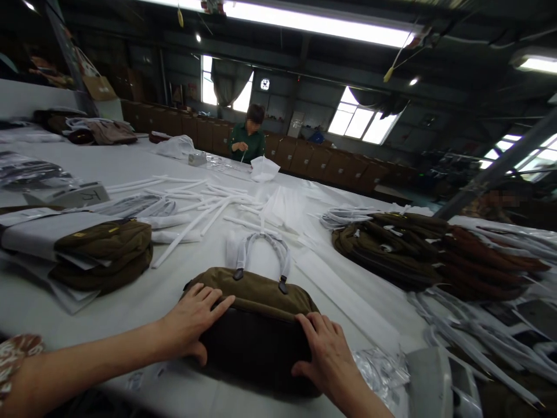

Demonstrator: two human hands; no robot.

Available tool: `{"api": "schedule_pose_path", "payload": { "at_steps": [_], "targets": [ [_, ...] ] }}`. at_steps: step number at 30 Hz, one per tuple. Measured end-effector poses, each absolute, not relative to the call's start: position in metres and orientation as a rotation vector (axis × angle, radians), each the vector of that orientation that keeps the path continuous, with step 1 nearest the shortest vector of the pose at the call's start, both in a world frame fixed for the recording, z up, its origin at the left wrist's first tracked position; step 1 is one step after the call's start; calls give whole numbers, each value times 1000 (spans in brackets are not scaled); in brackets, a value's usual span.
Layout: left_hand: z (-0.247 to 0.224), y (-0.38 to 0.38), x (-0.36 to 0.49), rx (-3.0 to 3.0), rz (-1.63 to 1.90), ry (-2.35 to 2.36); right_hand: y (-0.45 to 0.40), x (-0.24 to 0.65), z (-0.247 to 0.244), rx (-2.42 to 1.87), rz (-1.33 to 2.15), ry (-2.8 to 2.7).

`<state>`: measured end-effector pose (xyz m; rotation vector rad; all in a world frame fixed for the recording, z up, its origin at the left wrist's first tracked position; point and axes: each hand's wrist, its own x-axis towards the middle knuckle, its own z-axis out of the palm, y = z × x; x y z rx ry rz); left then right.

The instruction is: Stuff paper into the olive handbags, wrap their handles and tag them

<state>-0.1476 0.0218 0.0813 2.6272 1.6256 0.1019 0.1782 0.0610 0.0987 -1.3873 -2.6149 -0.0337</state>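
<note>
In front of me on the white table lies an olive handbag (265,296) with a black bottom panel (256,348) turned toward me. Its handle (266,239), wrapped in white material, arches away on the far side. My left hand (194,322) rests on the bag's left end, fingers spread over the olive edge and thumb on the black panel. At the right end, my right hand (324,354) lies against the bag the same way, fingers bent over the edge and thumb on the black part. Both hands touch the bag without wrapping round it.
White strips (209,209) lie scattered beyond the bag. Stacked olive bags (108,249) stand left; more olive bags (387,244) and brown bags (483,255) lie right. Clear plastic (383,371) and a grey box (429,380) sit near my right arm. Across the table works another person (248,139).
</note>
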Motion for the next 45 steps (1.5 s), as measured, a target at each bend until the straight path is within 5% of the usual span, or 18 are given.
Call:
{"api": "schedule_pose_path", "payload": {
  "at_steps": [8,18,23,29,45],
  "targets": [
    [85,23,-134,2517,-103,1813,51,160,84,-1622,-94,-2678],
    [101,40,-139,2523,-136,1653,64,159,112,-1759,314,-2708],
    [105,40,-130,2669,-10,1569,68,153,109,-1481,65,-2752],
    [56,44,-122,2840,-64,1483,75,164,44,-986,-509,-2734],
    [38,44,-155,2499,103,1131,52,226,6,-816,-634,-2667]
  ]
}}
